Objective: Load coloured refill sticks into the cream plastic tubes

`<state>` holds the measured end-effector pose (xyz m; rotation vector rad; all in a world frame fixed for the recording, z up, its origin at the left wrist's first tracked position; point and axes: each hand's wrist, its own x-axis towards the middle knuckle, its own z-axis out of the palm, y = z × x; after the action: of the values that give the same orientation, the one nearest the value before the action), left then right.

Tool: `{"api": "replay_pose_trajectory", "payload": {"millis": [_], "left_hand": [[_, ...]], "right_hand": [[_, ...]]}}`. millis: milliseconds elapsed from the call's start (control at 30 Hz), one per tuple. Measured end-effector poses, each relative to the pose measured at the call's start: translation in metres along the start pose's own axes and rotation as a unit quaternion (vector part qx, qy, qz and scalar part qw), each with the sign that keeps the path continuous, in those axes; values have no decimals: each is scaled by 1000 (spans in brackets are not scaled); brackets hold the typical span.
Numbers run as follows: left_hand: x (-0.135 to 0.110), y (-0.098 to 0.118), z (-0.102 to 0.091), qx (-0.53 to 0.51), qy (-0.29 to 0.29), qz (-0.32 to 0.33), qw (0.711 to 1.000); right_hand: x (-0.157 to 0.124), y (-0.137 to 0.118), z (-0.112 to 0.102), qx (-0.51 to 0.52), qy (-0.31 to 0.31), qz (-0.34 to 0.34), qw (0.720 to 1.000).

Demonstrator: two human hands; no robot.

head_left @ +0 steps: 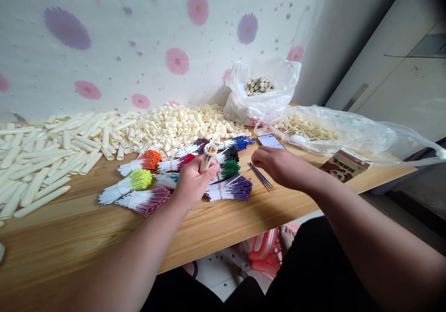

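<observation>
My left hand (195, 182) is wrapped round an upright cream multicolour pen barrel (208, 156). Coloured bits show in the slots near its open top. My right hand (277, 164) is held low over the table, fingers bent together; what they hold, if anything, is hidden. Just below its fingers lie several thin dark-ended refills (263, 178). Around my left hand are bundles of white refills with coloured ends: orange (150, 156), yellow (140, 180), pink (158, 198), purple (240, 189), green (230, 169) and blue (242, 142) among them.
Long cream pen tubes (45, 172) are heaped at the left of the wooden table (104, 237). Short slotted cream parts (181, 123) pile up along the back. A white plastic bag (240, 100), a phone (270, 141), a clear bag (324, 116) and a brown box (343, 165) are on the right.
</observation>
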<state>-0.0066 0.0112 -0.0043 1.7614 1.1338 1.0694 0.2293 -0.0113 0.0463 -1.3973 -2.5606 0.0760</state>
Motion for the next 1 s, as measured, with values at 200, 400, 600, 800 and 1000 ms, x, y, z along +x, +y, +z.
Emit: {"api": "replay_pose_trajectory", "payload": {"millis": [200,400,600,800,1000], "left_hand": [[-11,17,8,-53,-161,-59,984],[-11,14,6,-152,-152,-82,973],[-13,15,5,-233,-175,-79,953],[-16,14,2,-248,-223,-78,940],[-14,12,-1,-226,-240,-29,944]], "right_hand": [[-5,-28,16,182,50,-28,982],[-7,-22,33,579,67,69,810],[-6,-26,36,646,88,80,754],[-6,-39,30,595,97,-21,797],[-10,-50,12,321,179,-178,913]]}}
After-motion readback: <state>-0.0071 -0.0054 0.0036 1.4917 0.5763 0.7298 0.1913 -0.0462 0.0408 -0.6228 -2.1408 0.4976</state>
